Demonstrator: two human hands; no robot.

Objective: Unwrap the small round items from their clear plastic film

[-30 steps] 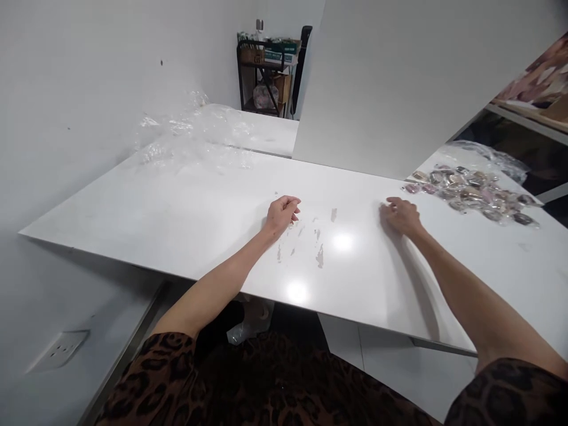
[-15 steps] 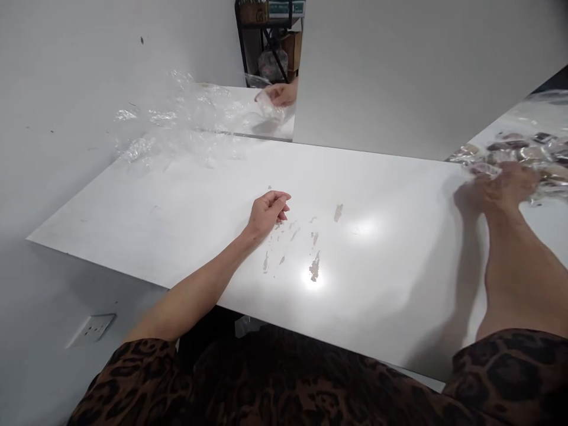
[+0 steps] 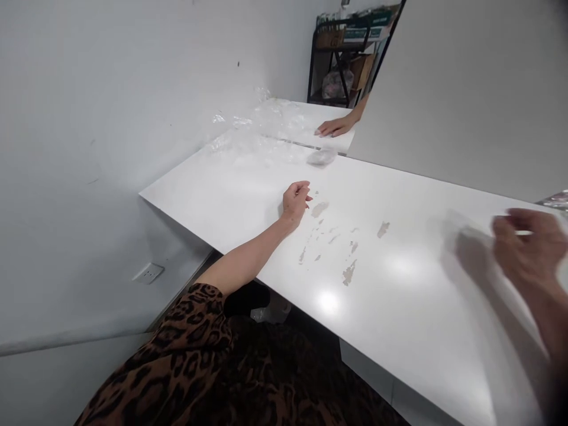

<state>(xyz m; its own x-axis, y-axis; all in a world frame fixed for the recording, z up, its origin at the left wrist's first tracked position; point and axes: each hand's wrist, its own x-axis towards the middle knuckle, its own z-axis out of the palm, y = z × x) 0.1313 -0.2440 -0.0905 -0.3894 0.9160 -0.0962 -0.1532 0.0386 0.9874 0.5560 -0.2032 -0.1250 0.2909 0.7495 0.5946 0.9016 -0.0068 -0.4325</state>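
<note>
Over the middle of the white table (image 3: pixel 435 331), my left hand (image 3: pixel 296 202) hovers with its fingers loosely curled and the fingertips a little apart. I see nothing between them. To the right, my right hand (image 3: pixel 530 242) is bent and smeared by motion, with a gap showing between thumb and finger; whether it holds anything is unclear. A small clear packet (image 3: pixel 323 157), slightly blurred, appears beyond my left hand near the table's far edge. Crumpled clear plastic bags (image 3: pixel 252 133) are heaped at the far left.
Another person's hand (image 3: pixel 336 126) rests flat on a second white tabletop behind a narrow gap. A grey-white partition (image 3: pixel 461 89) stands along the far side. A black shelf rack (image 3: pixel 339 65) stands beyond. Shiny packets (image 3: pixel 557 200) show at the right edge. Worn patches (image 3: pixel 349 273) mark the table.
The view has turned left. My right hand has drawn back from the packets on the right. A packet now shows near the far edge, and the other person's blurred hand now lies flat.
</note>
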